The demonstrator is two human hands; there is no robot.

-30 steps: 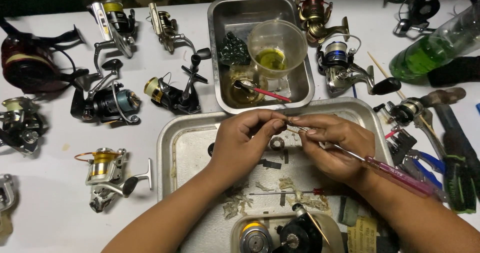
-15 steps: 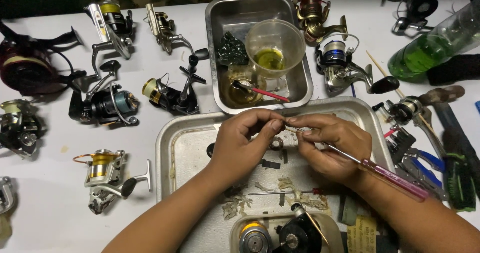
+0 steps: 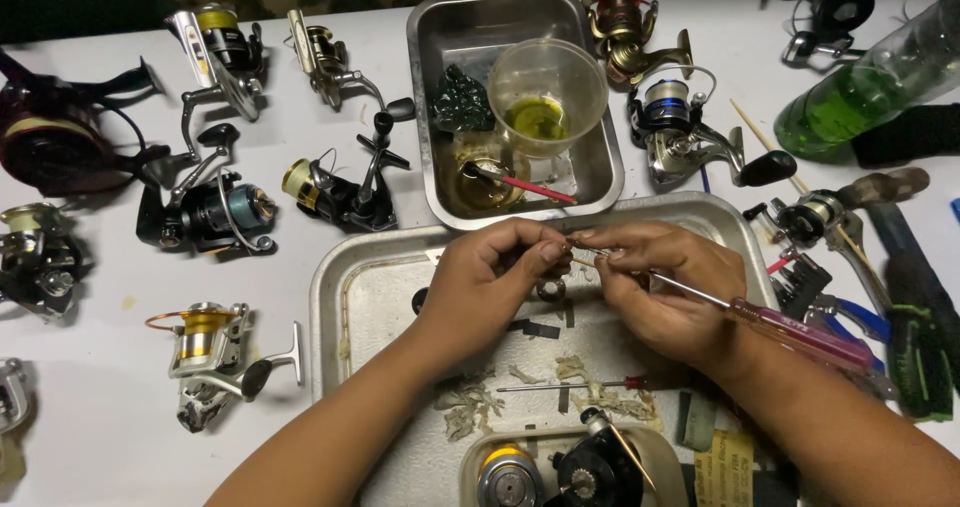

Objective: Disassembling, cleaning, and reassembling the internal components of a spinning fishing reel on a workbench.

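Both hands met over the metal tray [image 3: 345, 297]. The left hand [image 3: 495, 277] pinched a tiny part [image 3: 568, 250] between thumb and forefinger; it was too small and too hidden to make out its shape. The right hand [image 3: 665, 287] was clenched around a screwdriver [image 3: 760, 317] with a thin steel shaft and a clear pink handle, which lay along the wrist, its tip touching the part just above the tray. A small dark ring [image 3: 550, 289] lay on the tray beneath the fingers. Behind stood a steel pan [image 3: 430, 77] holding a clear plastic cup [image 3: 547, 92] with yellow oil.
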